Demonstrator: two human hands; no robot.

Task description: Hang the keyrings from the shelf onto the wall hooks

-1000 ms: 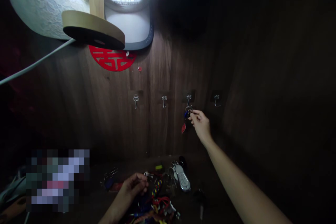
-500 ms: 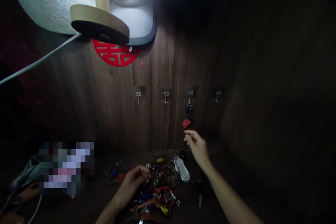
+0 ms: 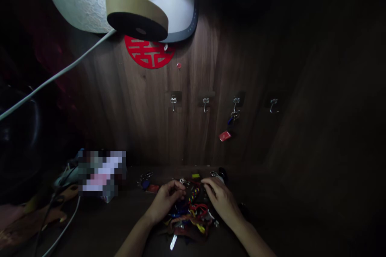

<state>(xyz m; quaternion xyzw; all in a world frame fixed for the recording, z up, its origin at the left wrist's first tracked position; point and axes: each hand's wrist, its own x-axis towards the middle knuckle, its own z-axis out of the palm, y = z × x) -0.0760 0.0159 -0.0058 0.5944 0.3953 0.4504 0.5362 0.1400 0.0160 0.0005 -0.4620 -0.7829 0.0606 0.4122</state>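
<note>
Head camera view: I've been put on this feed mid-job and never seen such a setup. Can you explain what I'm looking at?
There is no machine here, just a person's bare left hand and right hand. The picture comes from a camera worn on that person's head, looking forward and down. Both hands are low over a dark surface, at either side of a tangle of coloured cords and keys. A multicoloured braided cord lies between them. Behind is a wood-grain wall with four metal hooks. From the third, counting from the left, hangs a keyring with a red tag. As for what is held, I can't tell: the fingers hide whether either grip has anything.
</note>
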